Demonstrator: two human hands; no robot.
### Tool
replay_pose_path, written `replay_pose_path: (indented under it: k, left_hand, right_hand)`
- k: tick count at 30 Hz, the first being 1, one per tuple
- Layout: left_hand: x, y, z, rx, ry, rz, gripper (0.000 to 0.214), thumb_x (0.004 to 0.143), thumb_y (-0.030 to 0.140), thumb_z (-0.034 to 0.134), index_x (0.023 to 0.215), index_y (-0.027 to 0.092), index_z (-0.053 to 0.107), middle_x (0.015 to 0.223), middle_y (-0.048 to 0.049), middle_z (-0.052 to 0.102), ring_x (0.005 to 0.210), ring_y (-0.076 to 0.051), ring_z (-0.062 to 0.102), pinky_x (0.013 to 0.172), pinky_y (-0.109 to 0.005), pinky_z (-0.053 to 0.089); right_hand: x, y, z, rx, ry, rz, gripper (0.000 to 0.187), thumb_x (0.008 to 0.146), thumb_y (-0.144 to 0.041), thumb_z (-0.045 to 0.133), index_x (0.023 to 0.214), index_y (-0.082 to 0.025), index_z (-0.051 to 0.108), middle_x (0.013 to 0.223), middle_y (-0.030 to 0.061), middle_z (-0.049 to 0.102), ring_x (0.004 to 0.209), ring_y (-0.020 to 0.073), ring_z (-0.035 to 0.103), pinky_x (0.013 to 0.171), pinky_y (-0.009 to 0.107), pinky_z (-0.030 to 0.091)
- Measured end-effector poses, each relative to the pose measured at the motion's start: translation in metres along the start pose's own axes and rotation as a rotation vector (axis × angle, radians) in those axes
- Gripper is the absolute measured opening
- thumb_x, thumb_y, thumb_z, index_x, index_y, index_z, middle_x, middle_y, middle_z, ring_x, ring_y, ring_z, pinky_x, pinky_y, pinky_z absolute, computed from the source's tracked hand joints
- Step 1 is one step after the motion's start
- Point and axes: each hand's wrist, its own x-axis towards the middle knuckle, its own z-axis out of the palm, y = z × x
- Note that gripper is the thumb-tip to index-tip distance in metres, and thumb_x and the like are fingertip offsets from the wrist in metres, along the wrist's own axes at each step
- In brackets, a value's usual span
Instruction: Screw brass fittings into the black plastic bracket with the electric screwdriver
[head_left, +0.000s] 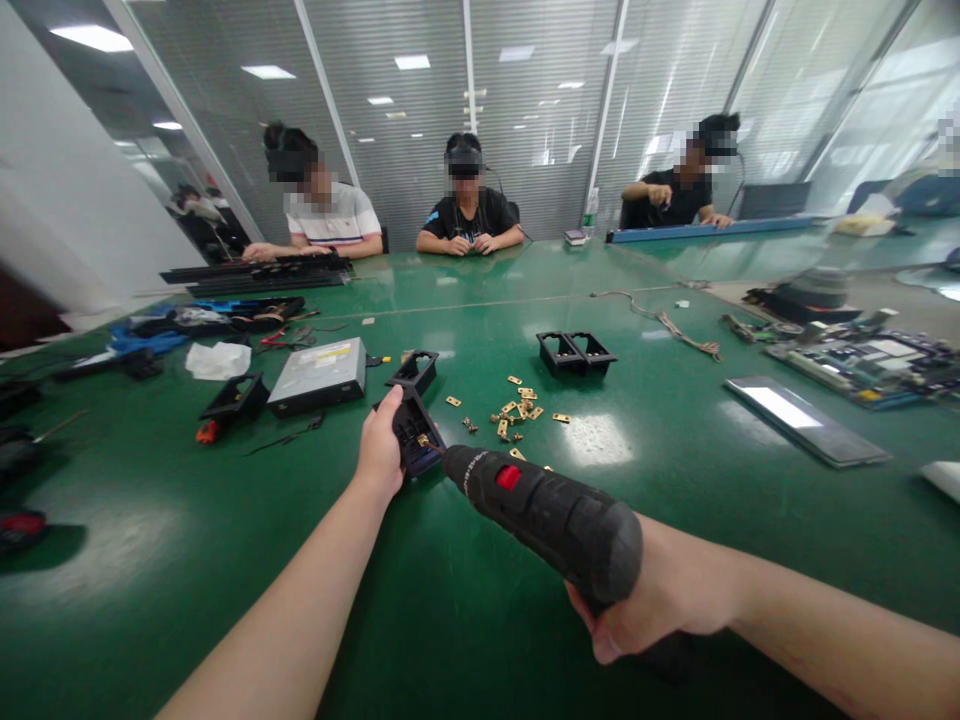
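Note:
My left hand point(379, 443) grips a small black plastic bracket point(415, 432) held just above the green table point(465, 600). My right hand point(660, 600) is wrapped around the handle of a black electric screwdriver point(547, 515) with a red switch; its tip points at the bracket and touches it. A second black bracket point(414, 369) lies just beyond the held one. Several small brass plates and screws point(517, 408) are scattered to the right of the bracket.
A grey optical drive point(319, 375) and another black bracket point(234, 398) lie to the left. A double black bracket point(575, 352) sits further back. Circuit boards point(862, 360) and a metal panel point(806, 420) lie at right. Three people sit along the far edge.

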Motion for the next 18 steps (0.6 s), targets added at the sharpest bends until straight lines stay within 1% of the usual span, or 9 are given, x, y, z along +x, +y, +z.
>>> replay_pose_path:
  k: [5,8,11,15,18]
  left_hand:
    - [-0.0038,0.0024,0.0030,0.016,0.027,0.004,0.030,0.114,0.050,0.084,0.119,0.021,0.076,0.082,-0.0065,0.080,0.065,-0.029,0.083,0.061,-0.038,0.072]
    - [-0.0050,0.0030,0.0041,0.014,0.027,0.001,0.033,0.114,0.052,0.086,0.121,0.021,0.076,0.083,-0.0061,0.081,0.064,-0.029,0.083,0.060,-0.037,0.072]
    - [-0.0059,0.0032,0.0049,-0.002,0.028,0.002,0.035,0.112,0.053,0.089,0.121,0.022,0.076,0.083,-0.0060,0.081,0.063,-0.029,0.082,0.059,-0.038,0.072]
    - [-0.0076,0.0041,0.0058,0.004,0.018,0.008,0.027,0.115,0.048,0.082,0.115,0.022,0.074,0.081,-0.0073,0.080,0.063,-0.028,0.081,0.057,-0.035,0.069]
    - [-0.0085,0.0047,0.0063,0.013,0.019,0.007,0.025,0.117,0.046,0.080,0.113,0.022,0.074,0.080,-0.0077,0.080,0.062,-0.028,0.081,0.056,-0.034,0.069]
  right_hand:
    - [0.0015,0.0036,-0.0014,-0.001,-0.008,-0.031,0.048,0.063,-0.038,0.119,0.079,-0.022,0.076,0.068,-0.0071,0.074,0.058,0.0123,0.062,0.055,0.023,0.052]
    - [0.0025,0.0075,-0.0028,0.016,-0.028,-0.036,0.049,0.064,-0.041,0.119,0.076,-0.021,0.077,0.067,-0.0066,0.073,0.057,0.0122,0.061,0.055,0.023,0.052]
    - [0.0029,0.0093,-0.0032,0.035,-0.034,-0.019,0.049,0.061,-0.036,0.120,0.079,-0.021,0.078,0.067,-0.0072,0.074,0.056,0.0121,0.061,0.056,0.024,0.053]
    - [0.0036,0.0091,-0.0020,0.060,-0.013,-0.013,0.054,0.057,-0.028,0.120,0.091,-0.022,0.079,0.071,-0.0080,0.078,0.058,0.0131,0.064,0.060,0.025,0.056]
    - [0.0038,0.0092,-0.0021,0.059,-0.014,-0.018,0.053,0.057,-0.025,0.119,0.090,-0.021,0.078,0.073,-0.0067,0.079,0.060,0.0140,0.066,0.061,0.025,0.056]
